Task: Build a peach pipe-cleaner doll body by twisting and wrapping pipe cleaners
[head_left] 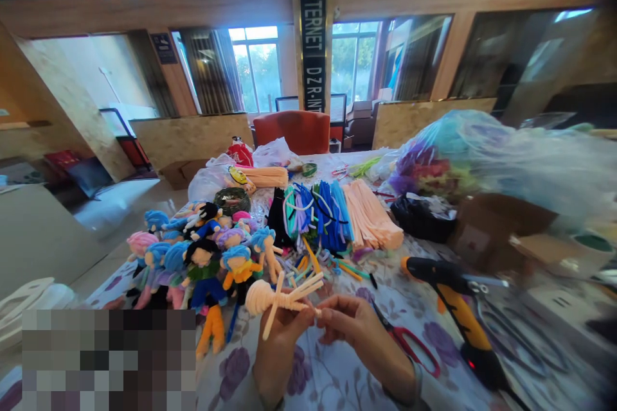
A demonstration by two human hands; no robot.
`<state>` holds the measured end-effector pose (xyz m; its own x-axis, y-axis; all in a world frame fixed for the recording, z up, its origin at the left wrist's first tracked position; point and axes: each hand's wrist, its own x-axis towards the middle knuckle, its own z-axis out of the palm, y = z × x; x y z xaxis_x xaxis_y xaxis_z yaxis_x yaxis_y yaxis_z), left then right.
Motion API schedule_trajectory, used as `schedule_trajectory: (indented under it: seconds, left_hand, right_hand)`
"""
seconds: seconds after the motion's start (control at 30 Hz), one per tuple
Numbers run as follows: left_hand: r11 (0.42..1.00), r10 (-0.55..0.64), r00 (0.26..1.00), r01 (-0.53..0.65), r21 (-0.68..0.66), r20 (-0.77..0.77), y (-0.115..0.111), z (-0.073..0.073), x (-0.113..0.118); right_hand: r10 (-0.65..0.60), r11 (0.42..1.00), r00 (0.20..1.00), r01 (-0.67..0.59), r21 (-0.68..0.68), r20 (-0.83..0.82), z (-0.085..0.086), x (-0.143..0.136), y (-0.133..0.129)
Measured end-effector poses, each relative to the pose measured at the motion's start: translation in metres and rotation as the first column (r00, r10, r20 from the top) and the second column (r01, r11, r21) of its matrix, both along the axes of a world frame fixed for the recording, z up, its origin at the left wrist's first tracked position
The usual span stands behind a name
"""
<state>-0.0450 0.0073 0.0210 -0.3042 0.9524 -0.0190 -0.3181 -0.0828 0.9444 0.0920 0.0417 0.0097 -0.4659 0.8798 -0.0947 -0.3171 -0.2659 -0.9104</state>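
A cream pipe-cleaner doll [264,296] with a round wound head and stick-like limbs is held in front of me over the table. My left hand [282,337] is closed around its body from below. The fingertips of my right hand [354,324] pinch the end of one of its limbs, close beside the left thumb. Loose limb ends point up to the right, and a crosswise piece sticks out near the head. To the left stand several finished dolls [202,260] with blue, black and pink hair.
Bundles of blue pipe cleaners [328,218] and peach pipe cleaners [369,215] lie ahead. Red-handled scissors [414,350] and a yellow-black glue gun [453,314] with a cord are at right. Behind them sit a cardboard box [499,231] and large plastic bags [486,148].
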Motion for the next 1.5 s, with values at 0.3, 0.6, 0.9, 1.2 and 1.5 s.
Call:
schedule_trajectory:
  seconds: [0.3,0.6,0.9,1.2,1.5]
  left_hand:
    - [0.922,-0.384,0.921,0.38,-0.073,-0.061,-0.002,-0.006,-0.005]
    - [0.956,-0.292,0.951,0.293,-0.003,-0.099,0.007,-0.004,-0.003]
    - [0.969,-0.246,0.968,0.247,-0.014,0.039,0.01,-0.013,-0.001]
    - [0.98,-0.184,0.962,0.195,-0.04,0.202,0.016,-0.022,-0.006]
    - [0.988,-0.145,0.982,0.15,-0.033,0.125,0.02,-0.032,-0.008]
  right_hand:
    - [-0.125,0.973,0.989,0.107,0.203,0.075,0.01,0.01,0.004]
    - [-0.25,0.906,0.956,0.175,0.384,0.155,0.004,0.003,0.003]
    - [-0.497,0.682,0.791,0.104,0.724,0.355,0.012,0.002,-0.005]
    - [-0.426,0.61,0.813,-0.065,0.789,0.397,0.008,0.0,-0.008]
    - [-0.515,0.679,0.806,0.175,0.713,0.292,0.007,0.009,0.004]
